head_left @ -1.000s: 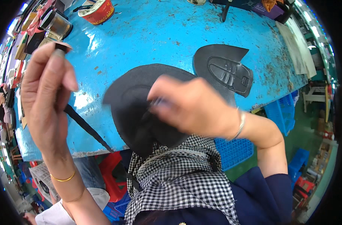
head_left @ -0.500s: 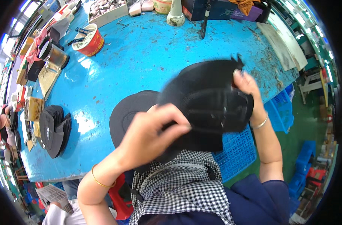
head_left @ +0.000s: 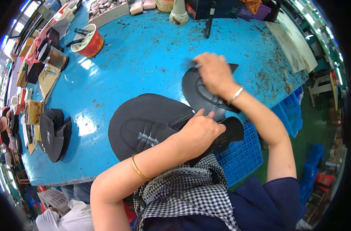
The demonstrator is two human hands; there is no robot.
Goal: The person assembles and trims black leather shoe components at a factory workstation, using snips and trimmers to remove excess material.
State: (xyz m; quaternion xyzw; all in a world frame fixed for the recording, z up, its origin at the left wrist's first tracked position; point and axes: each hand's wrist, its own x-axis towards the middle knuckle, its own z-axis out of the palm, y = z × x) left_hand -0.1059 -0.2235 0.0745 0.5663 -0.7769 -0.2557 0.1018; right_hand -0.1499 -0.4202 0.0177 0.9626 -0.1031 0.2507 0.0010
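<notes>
Two black pieces (head_left: 144, 117) (head_left: 196, 92) lie beneath both hands (head_left: 200, 134) (head_left: 214, 75) (whether they grip, I cannot tell).

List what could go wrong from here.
The black flap by the left hand juts past the edge of the blue table, so it could slip or be tugged down.

The right hand and the dark item beside it are blurred; a quick move might shift the black piece beneath.
</notes>
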